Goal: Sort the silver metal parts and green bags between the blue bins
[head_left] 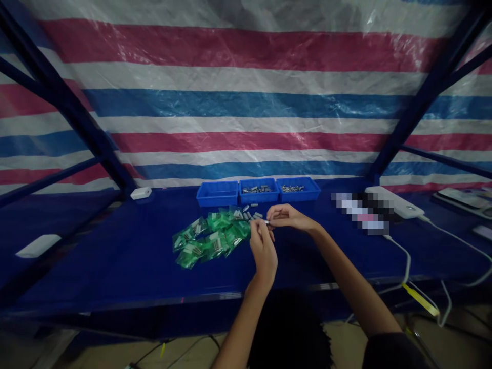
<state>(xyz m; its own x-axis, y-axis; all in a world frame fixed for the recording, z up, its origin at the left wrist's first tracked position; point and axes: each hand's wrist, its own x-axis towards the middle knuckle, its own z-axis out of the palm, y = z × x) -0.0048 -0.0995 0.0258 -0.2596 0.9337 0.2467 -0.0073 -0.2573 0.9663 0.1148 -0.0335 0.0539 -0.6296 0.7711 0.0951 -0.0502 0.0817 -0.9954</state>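
My left hand (264, 251) and my right hand (290, 217) meet above the blue table, fingertips close together. Between them shows a small silvery metal piece (266, 222), pinched by the fingers of both hands; its exact shape is too small to make out. Just beyond and left of my fingers lie several loose metal cylinders (247, 216). Left of my left hand, a pile of green-tinted clear plastic bags (215, 241) spreads over the table, with small metal pins inside.
Behind the pile stand three blue bins: a left bin (218, 201), a middle bin (259, 197) with metal cylinders and a right bin (303, 196) with small metal parts. A white power bank (395, 202) with a cable (448, 236) lies at right. Blue frame posts (418, 97) flank the table.
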